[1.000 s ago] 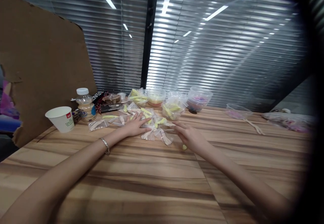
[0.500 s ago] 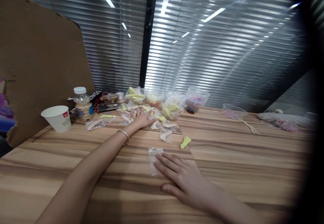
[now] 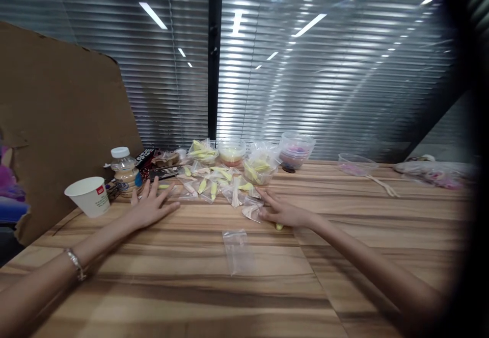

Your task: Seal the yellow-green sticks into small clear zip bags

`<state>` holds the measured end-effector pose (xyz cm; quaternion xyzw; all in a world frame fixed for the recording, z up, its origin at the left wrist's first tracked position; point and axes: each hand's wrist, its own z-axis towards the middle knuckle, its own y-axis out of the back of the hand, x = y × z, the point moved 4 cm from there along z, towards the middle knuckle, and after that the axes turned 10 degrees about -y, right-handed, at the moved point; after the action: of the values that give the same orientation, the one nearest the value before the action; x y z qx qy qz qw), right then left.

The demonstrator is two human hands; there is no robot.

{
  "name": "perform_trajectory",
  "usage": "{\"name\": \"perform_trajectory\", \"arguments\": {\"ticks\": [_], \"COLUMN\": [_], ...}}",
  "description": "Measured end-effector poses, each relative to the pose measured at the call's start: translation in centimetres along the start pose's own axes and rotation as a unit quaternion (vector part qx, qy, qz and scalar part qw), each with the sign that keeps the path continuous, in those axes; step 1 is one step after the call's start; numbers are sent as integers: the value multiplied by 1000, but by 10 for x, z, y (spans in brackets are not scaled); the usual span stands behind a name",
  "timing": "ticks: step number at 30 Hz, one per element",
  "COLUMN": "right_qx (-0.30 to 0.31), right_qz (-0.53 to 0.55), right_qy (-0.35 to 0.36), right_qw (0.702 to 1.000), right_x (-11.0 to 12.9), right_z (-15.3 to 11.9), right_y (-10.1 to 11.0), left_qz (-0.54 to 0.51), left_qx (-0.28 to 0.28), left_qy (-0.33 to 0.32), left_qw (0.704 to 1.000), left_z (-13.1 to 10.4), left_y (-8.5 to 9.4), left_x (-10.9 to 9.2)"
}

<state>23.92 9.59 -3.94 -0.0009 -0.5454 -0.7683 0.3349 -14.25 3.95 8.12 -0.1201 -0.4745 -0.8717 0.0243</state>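
Note:
My left hand [image 3: 150, 209] is spread open, its fingertips over a small bag with a yellow piece, in front of the bottle. My right hand [image 3: 282, 210] lies with fingers outstretched at the right edge of a cluster of small clear bags [image 3: 219, 175]; these hold yellow or pale pieces. By its fingers is a bag of pale pieces [image 3: 252, 209]. A yellow piece [image 3: 279, 227] shows partly from under the right hand. Nearer to me, a flat clear zip bag [image 3: 236, 251] rests on the table, touched by neither hand.
At the left stand a paper cup [image 3: 89, 198], a white-capped bottle [image 3: 125, 172] and a cardboard panel [image 3: 64, 108]. Along the back are a tub [image 3: 232, 152], stacked plastic bowls [image 3: 297, 149] and a bulging bag of yellow pieces [image 3: 262, 164]. Farther right sits a shallow bowl [image 3: 357, 165].
My left hand has moved left, off the cluster of bags. My right hand has left the flat zip bag and reached forward to the cluster's right side, partly covering the loose yellow piece.

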Motion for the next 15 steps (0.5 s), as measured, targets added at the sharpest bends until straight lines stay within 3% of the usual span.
{"name": "perform_trajectory", "arguments": {"ticks": [3, 6, 11, 15], "right_qx": [19, 19, 9, -20], "right_qz": [-33, -28, -33, -32], "right_qy": [-22, -16, -45, -73], "right_qw": [999, 999, 998, 997], "right_x": [12, 36, 66, 75], "right_z": [14, 28, 59, 87], "right_y": [-15, -26, -33, -31], "left_qz": [0, -26, -72, -106], "left_qx": [55, 87, 68, 22], "left_qy": [-10, -32, -65, -32], "left_qw": [998, 995, 993, 994], "left_z": [-6, 1, 33, 66], "left_y": [-16, -27, -40, -50], "left_x": [-1, -28, -82, -101]}}
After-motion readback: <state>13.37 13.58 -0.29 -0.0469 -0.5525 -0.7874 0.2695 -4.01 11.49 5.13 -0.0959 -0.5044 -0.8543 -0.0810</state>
